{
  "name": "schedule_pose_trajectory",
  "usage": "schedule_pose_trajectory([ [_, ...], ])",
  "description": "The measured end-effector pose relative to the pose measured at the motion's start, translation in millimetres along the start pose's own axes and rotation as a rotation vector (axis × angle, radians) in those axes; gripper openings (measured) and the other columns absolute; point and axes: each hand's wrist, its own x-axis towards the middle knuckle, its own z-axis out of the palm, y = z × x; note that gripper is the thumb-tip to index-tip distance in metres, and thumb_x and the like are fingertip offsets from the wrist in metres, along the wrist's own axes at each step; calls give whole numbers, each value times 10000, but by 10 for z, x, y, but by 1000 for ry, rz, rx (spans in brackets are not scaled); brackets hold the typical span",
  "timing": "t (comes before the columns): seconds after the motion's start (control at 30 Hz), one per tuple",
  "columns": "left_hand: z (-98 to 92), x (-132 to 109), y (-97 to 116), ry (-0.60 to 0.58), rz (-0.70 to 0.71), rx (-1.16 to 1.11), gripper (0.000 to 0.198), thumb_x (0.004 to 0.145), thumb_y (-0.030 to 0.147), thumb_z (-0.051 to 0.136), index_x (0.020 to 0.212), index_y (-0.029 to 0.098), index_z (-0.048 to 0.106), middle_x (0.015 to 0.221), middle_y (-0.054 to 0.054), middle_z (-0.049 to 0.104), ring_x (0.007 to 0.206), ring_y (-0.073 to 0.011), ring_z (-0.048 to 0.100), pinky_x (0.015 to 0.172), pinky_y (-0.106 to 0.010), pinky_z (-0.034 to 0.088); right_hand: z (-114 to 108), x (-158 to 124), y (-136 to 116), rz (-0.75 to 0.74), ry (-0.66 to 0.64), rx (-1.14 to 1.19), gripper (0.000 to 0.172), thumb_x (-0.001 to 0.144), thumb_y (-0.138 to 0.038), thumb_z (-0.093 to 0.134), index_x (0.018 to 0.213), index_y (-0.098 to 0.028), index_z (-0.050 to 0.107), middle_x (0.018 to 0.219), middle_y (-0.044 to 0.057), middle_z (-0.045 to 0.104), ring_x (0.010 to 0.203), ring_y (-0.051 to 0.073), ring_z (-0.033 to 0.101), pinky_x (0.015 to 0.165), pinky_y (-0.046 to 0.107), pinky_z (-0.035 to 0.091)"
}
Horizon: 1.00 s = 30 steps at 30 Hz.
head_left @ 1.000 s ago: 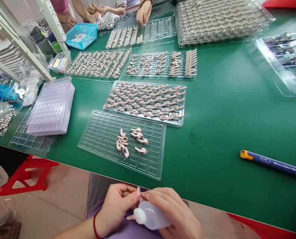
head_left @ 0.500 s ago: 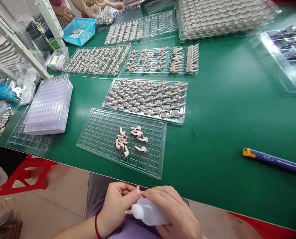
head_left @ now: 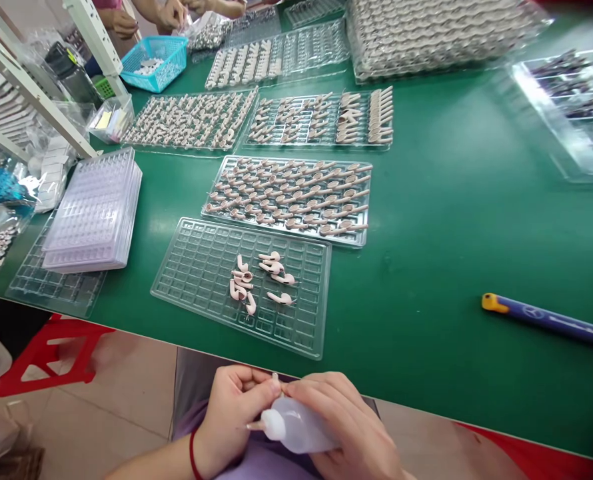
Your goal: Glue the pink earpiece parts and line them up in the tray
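My left hand, with a red cord at the wrist, is closed in a pinch on a small pale piece, probably an earphone shell; the fingers cover most of it. My right hand is wrapped round a translucent squeeze bottle with a white cap and thin nozzle pointing left. The right fingertips meet the left ones at the small piece. Both hands are over my lap at the table's edge. Just beyond them, several pale pink earphone shells lie loose on a clear compartment tray.
Behind it, another tray holds rows of earphone shells. Stacked trays stand at left, and a blue-and-yellow cutter-like tool lies at right. Beyond are more filled trays, a blue basket and another person's hands.
The view has shifted slightly, so the table's contents sit a little further left. My hands keep the same hold, and the bottle has barely moved.
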Motion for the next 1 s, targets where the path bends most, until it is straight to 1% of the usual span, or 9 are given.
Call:
schedule_pose_trajectory([
  [0.2, -5, 18, -45, -7, 46, -51, 377, 598, 451, 877, 639, 103, 738, 568, -23, 632, 484, -76, 455, 470, -200, 347, 19, -17, 23, -1, 16, -22, 450, 780, 30, 532, 1142, -229, 593, 793, 54, 723, 674, 189, 658, 614, 312, 544],
  [0.33, -70, -38, 25, -66, 79, 91, 323, 679, 439, 834, 706, 125, 763, 617, -38, 679, 543, -113, 555, 519, -211, 439, -72, 19, 17, 14, -25, 41, 382, 805, -5, 533, 1092, -244, 614, 795, 42, 715, 681, 179, 669, 611, 276, 558],
  [0.4, -107, -101, 111, -86, 274, 300, 232, 749, 373, 798, 749, 142, 777, 674, -55, 716, 609, -140, 620, 582, -226, 491, -148, 31, -3, 112, -56, 139, 312, 814, -69, 604, 1062, -259, 602, 792, 23, 698, 659, 163, 666, 574, 237, 553],
  [0.53, -138, -224, 317, -75, 970, 761, 100, 858, 214, 709, 904, 147, 766, 759, -69, 725, 680, -146, 656, 648, -224, 526, -247, 34, -42, 383, 38, 251, 243, 811, -205, 715, 1003, -287, 592, 789, -11, 685, 656, 148, 671, 588, 207, 563],
  [0.57, -137, -245, 361, -69, 1098, 845, 109, 875, 188, 687, 950, 141, 750, 763, -68, 718, 672, -144, 648, 637, -226, 527, -254, 36, -46, 425, 69, 249, 229, 807, -222, 726, 987, -286, 599, 786, -12, 689, 659, 149, 676, 597, 205, 568],
  [0.63, -129, -271, 428, -48, 1265, 979, 136, 884, 144, 664, 1010, 133, 716, 768, -66, 708, 660, -147, 625, 616, -239, 520, -253, 41, -53, 469, 100, 240, 224, 790, -236, 748, 963, -282, 615, 782, -14, 697, 654, 146, 682, 598, 195, 572],
  [0.77, -117, -294, 482, -31, 1391, 1104, 178, 877, 108, 661, 1055, 117, 675, 774, -68, 705, 640, -154, 585, 577, -263, 493, -219, 49, -96, 534, 146, 280, 208, 771, -275, 770, 928, -285, 635, 773, -24, 693, 646, 128, 670, 594, 170, 558],
  [0.9, -113, -307, 482, -32, 1414, 1134, 180, 876, 101, 660, 1056, 110, 666, 764, -67, 702, 624, -152, 566, 555, -266, 473, -172, 60, -185, 677, 250, 352, 215, 765, -381, 778, 895, -281, 641, 772, -23, 668, 663, 127, 636, 619, 182, 539],
  [1.0, -104, -319, 476, -30, 1401, 1140, 186, 872, 107, 666, 1058, 114, 668, 767, -66, 703, 621, -152, 564, 556, -268, 474, -148, 79, -237, 714, 270, 379, 237, 751, -419, 786, 876, -275, 644, 761, -22, 658, 660, 129, 623, 622, 191, 530],
])
